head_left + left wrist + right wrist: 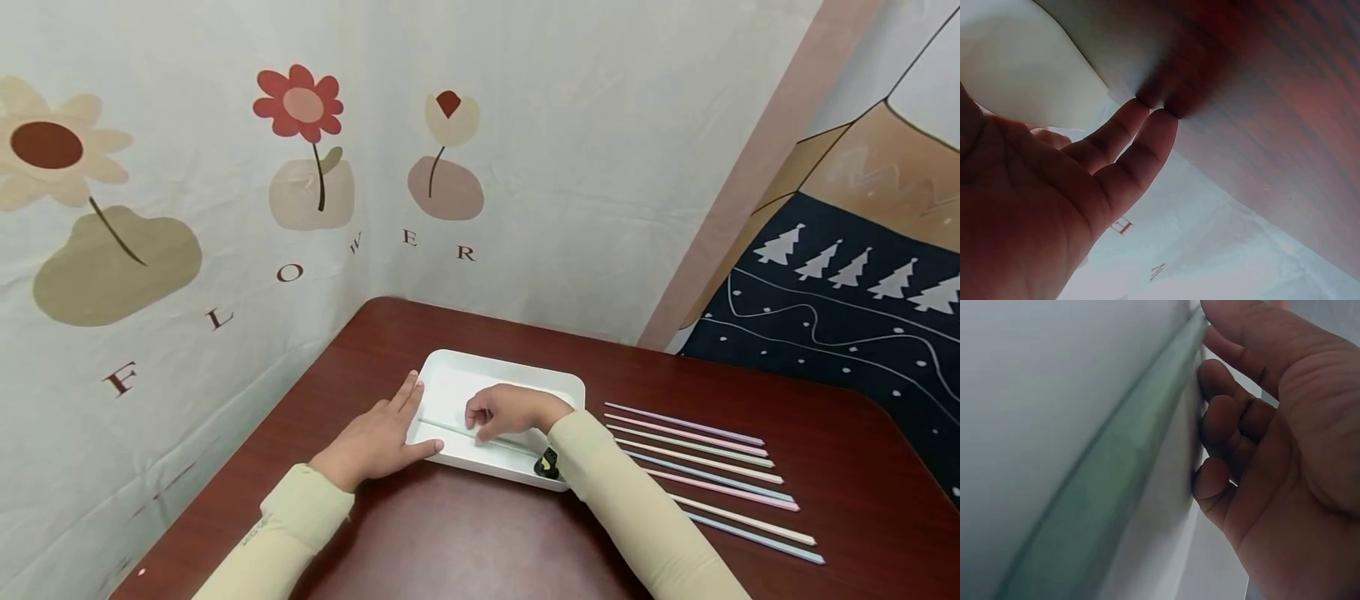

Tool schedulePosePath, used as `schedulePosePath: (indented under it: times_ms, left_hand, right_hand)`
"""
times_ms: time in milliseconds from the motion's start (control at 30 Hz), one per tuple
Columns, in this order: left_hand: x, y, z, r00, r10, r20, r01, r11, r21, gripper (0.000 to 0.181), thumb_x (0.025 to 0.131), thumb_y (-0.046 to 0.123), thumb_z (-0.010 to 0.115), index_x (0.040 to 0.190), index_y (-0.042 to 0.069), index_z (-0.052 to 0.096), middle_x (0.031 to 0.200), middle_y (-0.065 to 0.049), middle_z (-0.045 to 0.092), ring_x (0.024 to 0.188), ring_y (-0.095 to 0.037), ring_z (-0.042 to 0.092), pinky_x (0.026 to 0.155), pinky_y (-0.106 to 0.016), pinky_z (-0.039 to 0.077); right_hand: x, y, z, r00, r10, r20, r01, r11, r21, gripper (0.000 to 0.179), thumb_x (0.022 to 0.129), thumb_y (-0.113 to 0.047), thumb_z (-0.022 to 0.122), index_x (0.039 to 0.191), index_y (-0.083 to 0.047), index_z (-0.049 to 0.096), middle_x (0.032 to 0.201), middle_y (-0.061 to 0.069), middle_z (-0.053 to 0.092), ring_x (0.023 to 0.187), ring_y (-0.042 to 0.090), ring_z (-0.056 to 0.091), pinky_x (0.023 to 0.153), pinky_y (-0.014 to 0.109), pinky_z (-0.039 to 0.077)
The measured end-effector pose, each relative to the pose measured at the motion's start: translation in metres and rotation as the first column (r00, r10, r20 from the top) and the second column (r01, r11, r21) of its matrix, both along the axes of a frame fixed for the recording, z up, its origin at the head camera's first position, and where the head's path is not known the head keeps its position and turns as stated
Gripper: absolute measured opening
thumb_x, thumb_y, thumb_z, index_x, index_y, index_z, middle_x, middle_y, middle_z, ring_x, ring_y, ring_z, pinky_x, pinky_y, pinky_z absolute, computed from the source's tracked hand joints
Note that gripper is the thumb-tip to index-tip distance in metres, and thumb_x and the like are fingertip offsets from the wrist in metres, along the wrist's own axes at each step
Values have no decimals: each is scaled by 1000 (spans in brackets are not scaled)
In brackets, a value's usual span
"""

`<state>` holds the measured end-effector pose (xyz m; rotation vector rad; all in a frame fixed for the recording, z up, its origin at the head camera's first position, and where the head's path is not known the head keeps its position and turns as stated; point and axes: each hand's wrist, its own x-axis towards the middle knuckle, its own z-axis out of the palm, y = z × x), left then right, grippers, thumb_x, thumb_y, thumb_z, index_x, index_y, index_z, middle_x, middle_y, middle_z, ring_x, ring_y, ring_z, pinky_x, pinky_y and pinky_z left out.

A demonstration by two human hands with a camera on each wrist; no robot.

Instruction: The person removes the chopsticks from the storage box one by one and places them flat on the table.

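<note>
A white rectangular tray (510, 362) lies on the table with a pale green chopstick (442, 427) flat inside it. My right hand (512, 408) is over the tray with bent fingers, and its thumb and fingertips pinch the chopstick. The right wrist view shows the green chopstick (1110, 456) running up to the thumb; the exact contact is partly hidden. My left hand (378, 442) rests with straight, spread fingers against the tray's left side. In the left wrist view, two fingers of the left hand (1041, 187) extend beside the tray's pale wall (1029, 69).
Several pastel chopsticks (701, 457) lie roughly parallel on the dark red table (450, 542), right of the tray. A small black and yellow device (547, 463) sits by my right wrist over the tray's near corner. Behind the table hangs a flower-printed cloth (570, 183).
</note>
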<state>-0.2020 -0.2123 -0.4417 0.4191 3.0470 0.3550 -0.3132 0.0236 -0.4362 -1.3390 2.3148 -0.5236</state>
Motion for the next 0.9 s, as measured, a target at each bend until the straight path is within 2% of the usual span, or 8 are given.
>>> schedulePosePath:
  times_ms: [433, 667, 900]
  left_hand:
    - [2, 1, 3, 1000, -5, 5, 5, 1000, -10, 97, 92, 68, 50, 157, 2, 22, 166, -10, 12, 129, -49, 46, 101, -55, 42]
    - [2, 2, 5, 1000, -2, 7, 2, 1000, -16, 97, 93, 68, 50, 157, 1, 22, 165, -11, 12, 129, -49, 46, 100, -55, 43]
    - [2, 2, 5, 1000, 4, 16, -3, 1000, -20, 97, 93, 69, 49, 157, 2, 22, 166, -10, 12, 128, -47, 47, 100, -55, 44]
  right_hand:
    - [-1, 0, 0, 1000, 2, -17, -2, 1000, -13, 15, 86, -4, 72, 88, -17, 65, 73, -9, 53, 70, 4, 49, 69, 23, 42]
    - [-1, 1, 0, 998, -3, -64, 2, 1000, -10, 16, 87, -2, 66, 89, -18, 66, 72, -11, 51, 70, 3, 48, 69, 22, 41]
    - [1, 1, 1, 999, -4, -47, 3, 1000, -18, 17, 85, 0, 67, 88, -17, 66, 71, -11, 52, 66, 3, 46, 65, 22, 40]
